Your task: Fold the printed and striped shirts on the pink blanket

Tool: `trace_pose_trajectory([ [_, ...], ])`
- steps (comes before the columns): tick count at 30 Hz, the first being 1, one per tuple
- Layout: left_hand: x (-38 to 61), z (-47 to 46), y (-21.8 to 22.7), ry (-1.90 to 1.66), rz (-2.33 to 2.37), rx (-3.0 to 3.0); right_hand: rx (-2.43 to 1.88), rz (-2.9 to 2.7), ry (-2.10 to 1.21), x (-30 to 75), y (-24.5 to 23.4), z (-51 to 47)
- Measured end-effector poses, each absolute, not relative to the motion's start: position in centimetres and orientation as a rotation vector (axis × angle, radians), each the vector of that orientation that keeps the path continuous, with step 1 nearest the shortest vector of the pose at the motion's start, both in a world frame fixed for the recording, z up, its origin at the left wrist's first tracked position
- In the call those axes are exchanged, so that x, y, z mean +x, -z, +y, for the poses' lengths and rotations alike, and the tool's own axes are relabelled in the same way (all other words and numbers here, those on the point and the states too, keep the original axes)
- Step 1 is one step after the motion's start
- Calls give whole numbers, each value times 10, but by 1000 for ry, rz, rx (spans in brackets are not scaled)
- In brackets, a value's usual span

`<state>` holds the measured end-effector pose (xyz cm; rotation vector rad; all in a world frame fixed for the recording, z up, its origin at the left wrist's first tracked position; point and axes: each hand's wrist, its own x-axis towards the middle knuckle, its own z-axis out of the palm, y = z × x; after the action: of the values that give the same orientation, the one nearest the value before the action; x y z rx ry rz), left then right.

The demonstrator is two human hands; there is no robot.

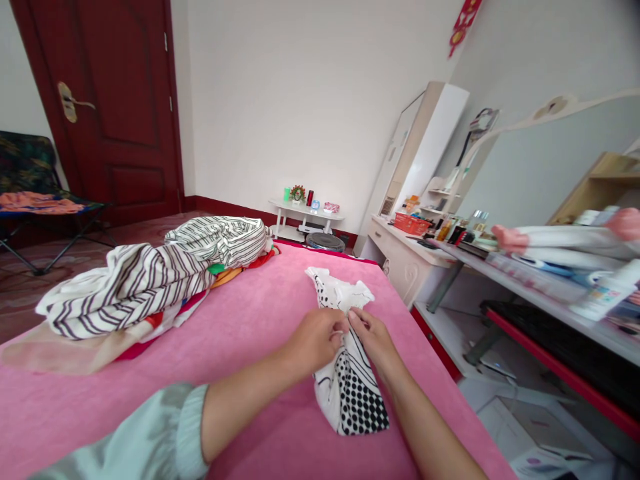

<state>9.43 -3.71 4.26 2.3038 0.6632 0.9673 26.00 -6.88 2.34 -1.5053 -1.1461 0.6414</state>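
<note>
A white garment with black dots and lines (350,393) lies bunched lengthwise on the pink bed cover (240,333), near its right edge. My left hand (317,340) and my right hand (373,337) meet over its middle. Both hands pinch the cloth with closed fingers, fingertips almost touching each other. A pale green sleeve covers my left upper arm; my right forearm is bare.
A pile of striped and coloured clothes (150,280) lies on the left of the bed. To the right stand a cluttered desk (500,267) and a white dresser (400,257). A red door (115,107), a folding chair (35,193) and a small white shelf (305,217) are at the back.
</note>
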Motion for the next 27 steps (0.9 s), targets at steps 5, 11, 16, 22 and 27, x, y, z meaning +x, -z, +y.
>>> trace_pose_trajectory([
  [5, 138, -52, -43, -849, 578, 2390, -1292, -1080, -904, 266, -23, -76],
  [11, 146, -64, -26, -823, 493, 2159, -1321, -989, -856, 273, -6, -73],
  [16, 129, -23, -24, -1074, 533, 1889, -1371, -978, -682, 269, -12, -75],
  [22, 95, 57, 12, -1016, 1212, 2228, -1608, -1142, -202, 317, -66, -53],
  [27, 96, 61, 22, -858, 1228, 2346, -1787, -1430, 178, 387, -126, 16],
])
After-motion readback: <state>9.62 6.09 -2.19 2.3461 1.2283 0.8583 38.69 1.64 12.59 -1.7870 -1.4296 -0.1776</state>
